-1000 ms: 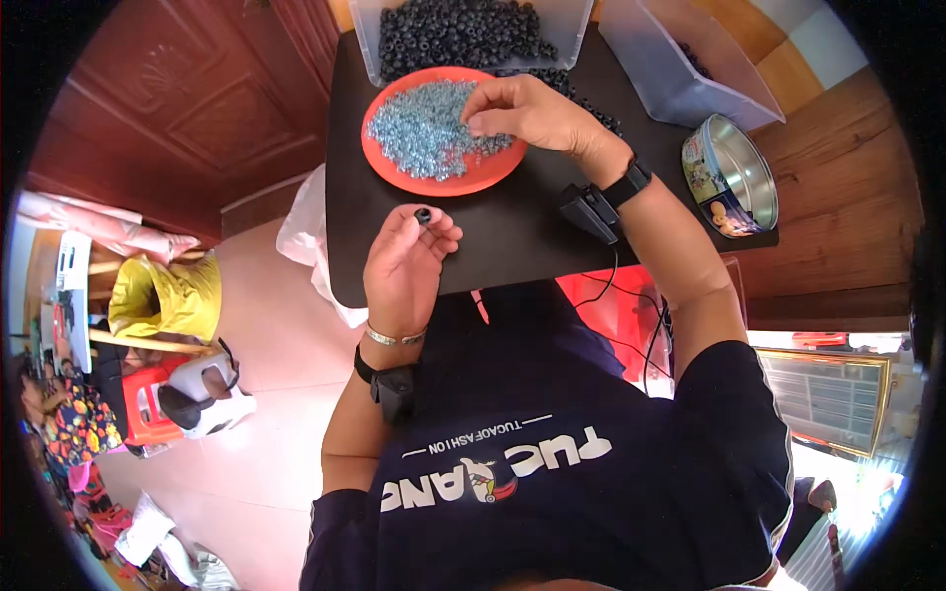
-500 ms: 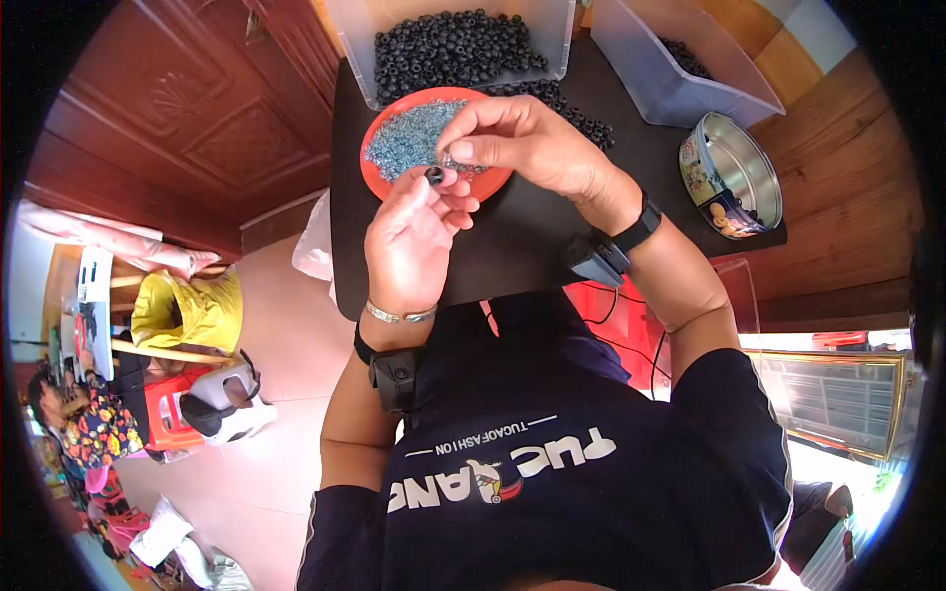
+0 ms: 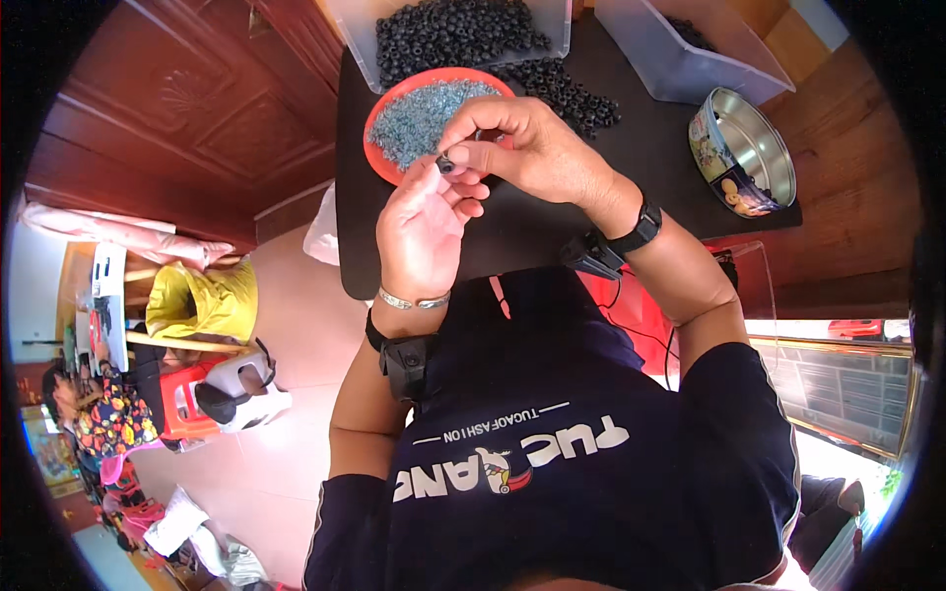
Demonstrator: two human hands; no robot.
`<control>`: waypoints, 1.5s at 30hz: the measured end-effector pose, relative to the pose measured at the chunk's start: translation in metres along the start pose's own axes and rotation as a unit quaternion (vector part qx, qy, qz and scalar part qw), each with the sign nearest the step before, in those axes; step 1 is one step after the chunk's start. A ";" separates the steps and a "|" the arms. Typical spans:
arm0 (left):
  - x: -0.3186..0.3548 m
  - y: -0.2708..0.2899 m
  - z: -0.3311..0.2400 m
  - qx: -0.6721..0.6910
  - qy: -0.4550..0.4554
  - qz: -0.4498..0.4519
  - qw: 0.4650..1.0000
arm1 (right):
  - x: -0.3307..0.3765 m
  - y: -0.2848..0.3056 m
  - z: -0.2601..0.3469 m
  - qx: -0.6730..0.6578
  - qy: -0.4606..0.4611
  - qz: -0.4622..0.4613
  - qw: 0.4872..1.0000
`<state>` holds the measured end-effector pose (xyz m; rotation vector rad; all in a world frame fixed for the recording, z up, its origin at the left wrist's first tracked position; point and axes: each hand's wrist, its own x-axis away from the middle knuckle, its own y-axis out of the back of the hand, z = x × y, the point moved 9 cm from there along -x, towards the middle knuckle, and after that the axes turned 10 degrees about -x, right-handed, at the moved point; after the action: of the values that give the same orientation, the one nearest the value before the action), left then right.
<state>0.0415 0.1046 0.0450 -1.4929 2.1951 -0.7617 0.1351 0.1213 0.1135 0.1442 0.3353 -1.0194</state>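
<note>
My left hand (image 3: 424, 236) is raised palm up, with a small round black part (image 3: 445, 166) pinched between thumb and fingertips. The part looks like a thick bead with a hole. My right hand (image 3: 532, 153) comes in from the right, its thumb and forefinger pinched together right at the top of that part. Whatever lies between the right fingertips is too small and covered to name. Under both hands stands a red plate (image 3: 372, 148) heaped with small, shiny grey-blue pieces (image 3: 419, 118).
Behind the plate is a clear bin (image 3: 360, 49) of black parts (image 3: 448, 39), with more parts (image 3: 572, 98) loose on the dark table (image 3: 641, 133). A second clear bin (image 3: 680, 74) and a round tin (image 3: 744, 153) stand to the right. A person (image 3: 99, 404) sits far left.
My right fingertips have closed in on the black part in my left hand; before, they were slightly apart from it, holding something small and shiny. The view has shifted slightly.
</note>
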 end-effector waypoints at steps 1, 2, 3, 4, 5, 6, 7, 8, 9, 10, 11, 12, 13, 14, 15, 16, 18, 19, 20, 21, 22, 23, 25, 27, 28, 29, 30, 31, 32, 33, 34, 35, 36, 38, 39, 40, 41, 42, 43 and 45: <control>0.000 -0.001 0.001 -0.007 0.002 0.002 1.000 | 0.002 0.000 -0.002 -0.002 -0.002 -0.003 1.000; 0.000 -0.001 0.004 -0.008 0.007 0.002 1.000 | 0.004 0.000 0.003 0.031 0.035 -0.005 0.999; 0.001 0.001 0.005 -0.015 0.006 -0.009 1.000 | 0.006 0.000 0.008 0.066 0.072 -0.009 0.995; -0.001 0.002 0.007 -0.023 0.007 -0.016 1.000 | 0.008 0.003 0.008 0.068 0.071 -0.020 0.995; 0.000 0.001 0.010 -0.025 0.016 -0.007 1.000 | 0.008 0.003 0.006 0.082 0.057 -0.017 0.995; 0.002 0.003 0.008 -0.035 0.003 -0.016 0.999 | 0.008 0.002 0.004 0.097 0.042 -0.015 0.994; 0.004 0.004 0.006 -0.045 -0.010 -0.023 0.999 | 0.007 0.002 -0.004 0.050 0.016 -0.017 0.998; 0.005 0.009 0.006 -0.048 -0.015 -0.030 0.998 | 0.007 0.002 -0.006 0.064 0.019 -0.024 0.997; 0.004 0.011 0.007 -0.051 -0.024 -0.025 0.998 | 0.007 0.004 -0.008 0.079 0.023 -0.032 0.996; 0.004 0.012 0.008 -0.061 -0.028 -0.027 0.997 | 0.007 0.009 -0.010 0.080 0.025 -0.047 0.995; 0.004 0.011 0.008 -0.070 -0.032 -0.028 0.997 | 0.006 0.010 -0.024 0.021 -0.029 -0.040 0.999; 0.005 0.010 0.012 -0.075 -0.023 -0.017 0.997 | 0.007 0.010 -0.036 -0.040 -0.082 -0.032 0.995; 0.006 0.015 0.012 -0.101 -0.033 -0.034 0.994 | 0.004 0.013 -0.039 -0.040 -0.078 -0.046 0.995; 0.007 0.016 0.012 -0.125 -0.042 -0.048 0.990 | 0.004 0.012 -0.043 -0.055 -0.090 -0.026 0.994; 0.009 0.015 0.010 -0.141 -0.059 -0.049 0.987 | 0.004 0.010 -0.046 -0.069 -0.102 -0.005 0.992; 0.011 0.015 0.011 -0.151 -0.061 -0.057 0.985 | 0.002 0.008 -0.044 -0.049 -0.096 0.002 0.994; 0.010 0.014 0.014 -0.164 -0.058 -0.061 0.983 | 0.004 0.010 -0.051 -0.063 -0.132 -0.006 0.989; 0.009 0.014 0.016 -0.161 -0.054 -0.062 0.984 | 0.006 0.009 -0.057 -0.074 -0.170 0.000 0.983; 0.008 0.015 0.017 -0.157 -0.050 -0.063 0.984 | 0.008 0.010 -0.056 -0.076 -0.170 -0.002 0.982; 0.008 0.015 0.018 -0.158 -0.048 -0.064 0.984 | 0.008 0.014 -0.049 -0.035 -0.132 -0.011 0.991; 0.007 0.015 0.020 -0.137 -0.032 -0.053 0.989 | 0.009 0.016 -0.040 0.006 -0.093 -0.017 0.995; 0.007 0.016 0.022 -0.114 -0.017 -0.042 0.993 | 0.009 0.022 -0.026 0.039 -0.050 -0.029 0.998; 0.006 0.021 0.024 -0.091 0.000 -0.032 0.995 | 0.012 0.046 0.017 0.146 0.034 -0.048 0.988; 0.009 0.028 0.027 -0.069 0.014 -0.025 0.997 | 0.014 0.082 0.042 0.309 0.060 -0.091 0.945; 0.010 0.031 0.028 -0.058 0.011 -0.024 0.998 | 0.015 0.099 0.040 0.317 0.025 -0.082 0.944; 0.010 0.032 0.028 -0.046 0.008 -0.022 0.999 | 0.020 0.114 0.041 0.364 0.047 -0.069 0.928; 0.011 0.032 0.029 -0.043 0.007 -0.023 0.999 | 0.023 0.133 0.025 0.421 0.043 -0.055 0.904; 0.013 0.035 0.028 -0.045 -0.001 -0.027 0.999 | 0.031 0.135 0.021 0.433 -0.035 -0.051 0.899; 0.014 0.037 0.029 -0.047 -0.006 -0.027 0.999 | 0.038 0.136 0.014 0.444 -0.060 -0.035 0.893; 0.014 0.037 0.030 -0.044 -0.011 -0.032 0.998 | 0.043 0.138 0.004 0.455 -0.085 -0.019 0.886; 0.014 0.034 0.030 -0.055 -0.013 -0.029 0.998 | 0.046 0.136 -0.002 0.454 -0.084 -0.013 0.887; 0.014 0.032 0.030 -0.066 -0.015 -0.025 0.997 | 0.049 0.134 -0.006 0.468 -0.063 -0.012 0.881; 0.014 0.032 0.030 -0.073 -0.012 -0.024 0.997 | 0.049 0.131 -0.009 0.482 -0.041 -0.011 0.875; 0.014 0.031 0.031 -0.071 -0.013 -0.021 0.997 | 0.048 0.125 -0.017 0.534 0.007 0.007 0.846; 0.015 0.030 0.031 -0.068 -0.014 -0.017 0.997 | 0.048 0.118 -0.017 0.583 0.055 0.023 0.810; 0.015 0.031 0.030 -0.069 -0.015 -0.019 0.997 | 0.046 0.116 -0.019 0.582 0.056 0.024 0.811; 0.016 0.031 0.031 -0.066 -0.017 -0.017 0.998 | 0.044 0.116 -0.025 0.605 0.025 0.029 0.796; 0.016 0.031 0.031 -0.063 -0.018 -0.015 0.998 | 0.043 0.117 -0.030 0.626 -0.006 0.033 0.779; 0.016 0.032 0.031 -0.061 -0.020 -0.017 0.998 | 0.043 0.117 -0.030 0.626 -0.005 0.036 0.779; 0.016 0.032 0.030 -0.060 -0.030 -0.018 0.998 | 0.043 0.118 -0.028 0.628 -0.003 0.036 0.778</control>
<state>0.0304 0.0925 0.0018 -1.5957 2.2078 -0.5977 0.2504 0.1551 0.0677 1.3572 -0.4232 -1.0196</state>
